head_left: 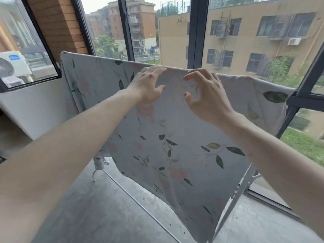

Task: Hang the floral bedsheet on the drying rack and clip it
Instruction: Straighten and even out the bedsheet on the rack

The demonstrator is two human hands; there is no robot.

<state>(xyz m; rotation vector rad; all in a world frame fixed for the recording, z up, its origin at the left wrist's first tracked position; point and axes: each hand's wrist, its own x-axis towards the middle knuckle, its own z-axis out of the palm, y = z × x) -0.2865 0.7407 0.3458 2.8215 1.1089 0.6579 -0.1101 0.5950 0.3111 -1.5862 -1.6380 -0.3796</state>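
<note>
- Already draped: floral bedsheet (168, 137) over the top bar of the drying rack (240, 188), spread wide, lower edge hanging slanted above the concrete floor (98, 213).
- Left hand (147, 85): released, fingers straight, flat against the cloth with fingertips at the top fold; grasping nothing.
- Right hand (205, 95): just beside the left, fingers loosely bent, thumb and forefinger apart, hovering at the fold; nothing held that shows.
- Small pale object (190, 70) on the fold above the right forefinger, possibly a clip; too small to tell.
- Likely stage, judged from the drape: hanging done, clipping barely begun or hardly under way.
- Risk one: uneven drape. Near side hangs long and skewed, so the weight may drag the sheet off the bar toward the floor before any clip bites.
- Risk two: only one possible clip, mid-bar. Ends at the left corner (64, 53) and right side unpinned, free to creep or bunch inward.
- Risk three: smoothing with a flat palm may push the cloth over the far side rather than flatten it.
- Risk four: a clip pinched onto cloth alone, missing the bar beneath, holds nothing.
- Risk five: rack close to the window frame (198, 32); a hard press on the top could tip or shift its legs.
</note>
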